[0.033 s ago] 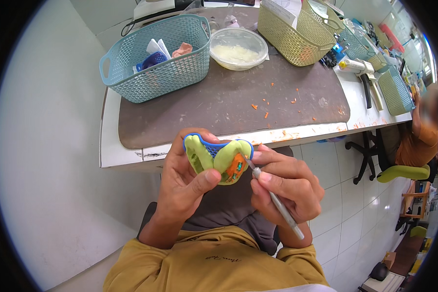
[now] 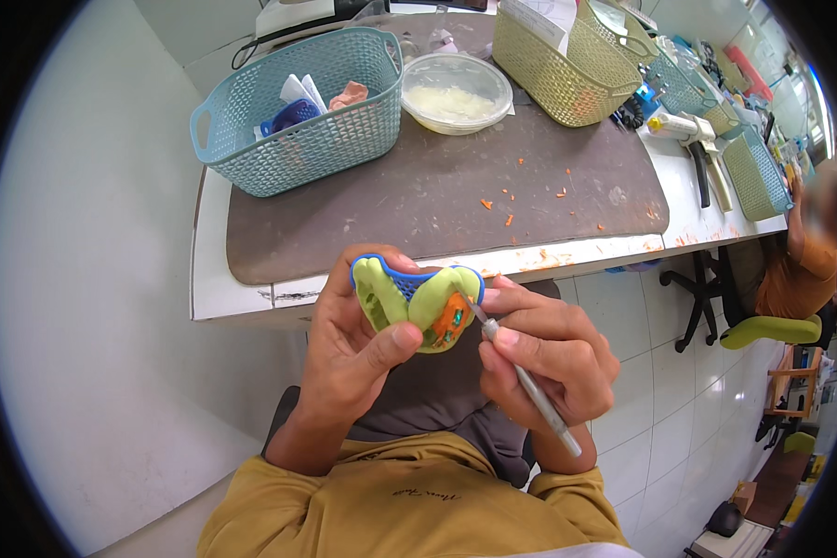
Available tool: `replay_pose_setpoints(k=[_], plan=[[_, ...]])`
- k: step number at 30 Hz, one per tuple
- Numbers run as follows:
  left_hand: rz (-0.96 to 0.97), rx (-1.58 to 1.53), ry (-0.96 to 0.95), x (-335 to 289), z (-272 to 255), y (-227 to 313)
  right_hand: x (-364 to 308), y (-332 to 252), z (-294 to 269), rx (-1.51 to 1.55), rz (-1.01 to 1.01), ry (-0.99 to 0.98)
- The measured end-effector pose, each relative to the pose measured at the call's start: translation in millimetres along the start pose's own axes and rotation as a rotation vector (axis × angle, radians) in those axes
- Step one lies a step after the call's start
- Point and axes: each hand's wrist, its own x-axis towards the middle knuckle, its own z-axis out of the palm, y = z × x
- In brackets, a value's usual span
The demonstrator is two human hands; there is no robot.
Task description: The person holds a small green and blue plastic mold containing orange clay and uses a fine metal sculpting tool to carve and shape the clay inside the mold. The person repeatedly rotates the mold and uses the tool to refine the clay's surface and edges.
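Note:
My left hand [image 2: 358,353] is closed around a dental impression [image 2: 432,296], with the thumb pressed on its near side. Light green putty fills the impression's blue mesh tray [image 2: 405,282]. An orange patch [image 2: 452,314] with small teal bits is set into its right lobe. In a pen-like grip, my right hand [image 2: 553,349] holds a craft knife [image 2: 541,402] with a silver handle. The blade [image 2: 475,311] meets the putty at the upper edge of the orange patch. Both hands are above my lap, just short of the table's front edge.
Orange shavings [image 2: 486,204] lie scattered over the brown mat [image 2: 418,205]. Behind are a blue basket [image 2: 307,158], a round plastic tub [image 2: 457,119] and a beige basket [image 2: 567,88]. A dispensing gun [image 2: 702,153] rests at the right. Farther right sits another person [image 2: 786,270].

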Motion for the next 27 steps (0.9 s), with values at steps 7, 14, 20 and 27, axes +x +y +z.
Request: replay_pose_setpoints(k=[7,14,20,27], plan=[[-0.039,-0.076,0.046,2,3,0,-6,6,-1,0.104,0.028,0.028],[-0.049,-0.059,0.065,2,3,-2,-13,7,-7,0.205,0.132,0.188],[-0.027,0.067,0.086,0,1,-4,-12,3,-10,0.178,0.186,0.165],[-0.005,0.163,0.131,0,9,-6,-17,4,-12,0.198,0.244,0.154]])
